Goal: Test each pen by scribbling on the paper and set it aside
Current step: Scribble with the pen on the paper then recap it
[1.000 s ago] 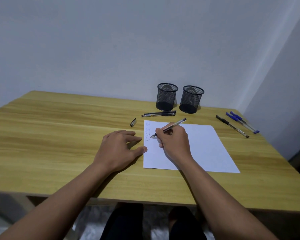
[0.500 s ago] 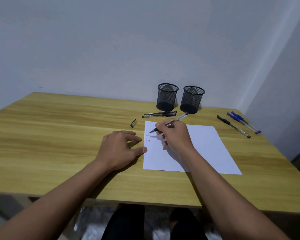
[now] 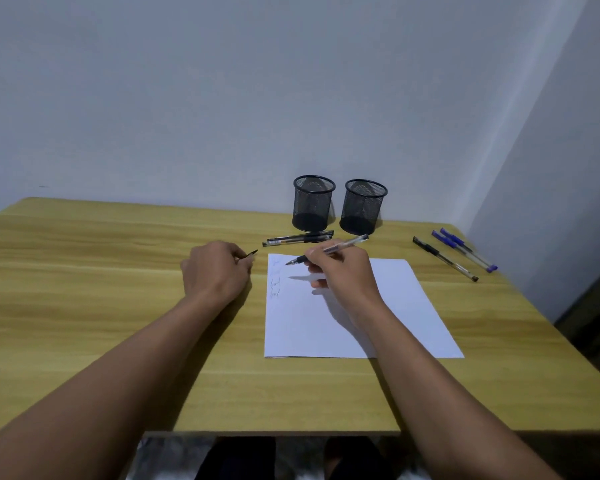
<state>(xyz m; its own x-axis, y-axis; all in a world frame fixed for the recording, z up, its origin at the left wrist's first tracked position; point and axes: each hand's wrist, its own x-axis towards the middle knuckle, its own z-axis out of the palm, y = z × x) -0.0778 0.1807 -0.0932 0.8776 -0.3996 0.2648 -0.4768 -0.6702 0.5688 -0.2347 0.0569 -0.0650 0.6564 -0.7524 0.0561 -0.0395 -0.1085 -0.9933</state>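
Over the paper (image 3: 343, 313), right hand (image 3: 343, 275) gripped the pen (image 3: 329, 250) at its dark front section, tip raised off the sheet. Long axis ran tip-left, tail up-right toward the cups (image 3: 362, 206). Left hand (image 3: 215, 271) pinched the cap (image 3: 252, 253) beside the sheet. Judged light, stiff, smooth barrel; hold near the grip zone for control.
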